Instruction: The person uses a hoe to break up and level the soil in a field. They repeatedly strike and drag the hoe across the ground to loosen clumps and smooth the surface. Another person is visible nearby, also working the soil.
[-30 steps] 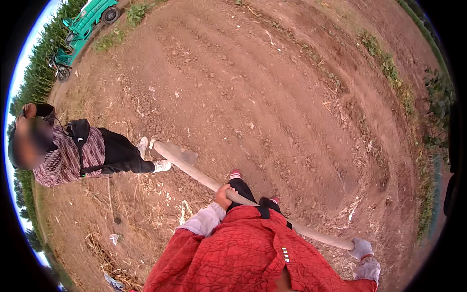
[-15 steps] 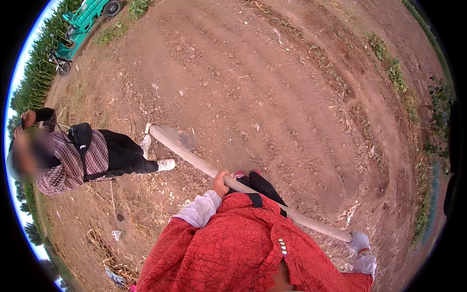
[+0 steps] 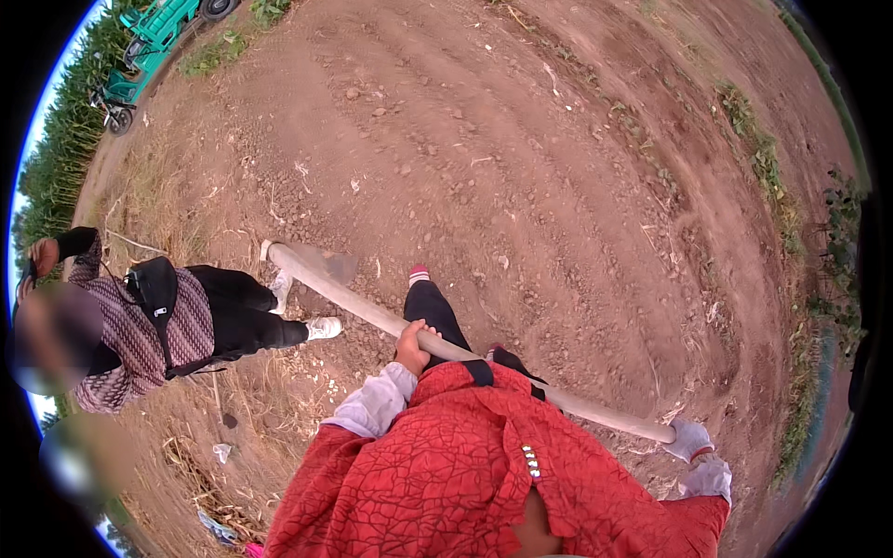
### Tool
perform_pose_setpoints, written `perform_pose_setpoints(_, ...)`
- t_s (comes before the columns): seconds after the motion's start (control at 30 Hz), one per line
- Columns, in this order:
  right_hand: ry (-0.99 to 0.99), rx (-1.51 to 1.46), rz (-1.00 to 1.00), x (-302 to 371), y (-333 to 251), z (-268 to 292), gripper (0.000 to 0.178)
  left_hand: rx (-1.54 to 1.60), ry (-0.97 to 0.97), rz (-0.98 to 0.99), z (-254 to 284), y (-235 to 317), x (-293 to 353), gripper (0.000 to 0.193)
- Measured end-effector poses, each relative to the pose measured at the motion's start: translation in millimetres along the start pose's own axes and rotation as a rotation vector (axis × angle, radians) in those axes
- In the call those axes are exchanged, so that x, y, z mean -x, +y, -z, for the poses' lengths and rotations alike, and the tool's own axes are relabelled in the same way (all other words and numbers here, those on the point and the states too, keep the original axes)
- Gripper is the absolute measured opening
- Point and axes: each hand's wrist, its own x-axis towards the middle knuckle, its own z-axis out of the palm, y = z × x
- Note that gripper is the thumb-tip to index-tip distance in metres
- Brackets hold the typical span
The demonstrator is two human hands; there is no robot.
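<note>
I hold a long pale flat hose [image 3: 353,299] across my body over bare brown soil. My left hand [image 3: 412,342] is bare and wrapped around the hose near its middle. My right hand [image 3: 690,439], in a white glove, grips the hose's rear part at the lower right. The hose's open front end [image 3: 272,249] lies on the ground by another person's white shoes. My red quilted jacket hides part of the hose between my hands. My dark trouser leg and a red-toed shoe [image 3: 419,273] step forward just past the hose.
A person in a patterned top and black trousers [image 3: 177,321] stands at the left with a black bag. A green vehicle [image 3: 158,33] is parked at the far top left by tall green plants. Weeds line the right edge. Dry straw and litter lie at lower left.
I have stepped forward and the hose's front end has swung further left and ahead. My left foot now reaches past the hose. The other person stays at the left.
</note>
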Motion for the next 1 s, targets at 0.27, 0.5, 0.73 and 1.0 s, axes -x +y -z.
perform_pose_setpoints(0.27,-0.065,0.003,-0.103,1.4,-89.4,103.6,0.028,0.056,0.037,0.144,-18.9,84.9,-51.6,0.012)
perform_pose_setpoints(0.5,-0.031,0.003,-0.128,-5.5,-144.5,146.4,0.026,0.040,0.119,0.161,-52.7,156.7,-73.6,0.010)
perform_pose_setpoints(0.73,0.102,-0.015,-0.066,-60.5,-165.4,198.3,0.024,0.100,-0.065,0.108,-94.1,216.0,-100.5,0.010)
perform_pose_setpoints(1.0,0.125,-0.026,-0.006,-145.8,-216.9,242.6,0.025,0.086,-0.072,-0.057,-145.6,308.1,-111.4,0.011)
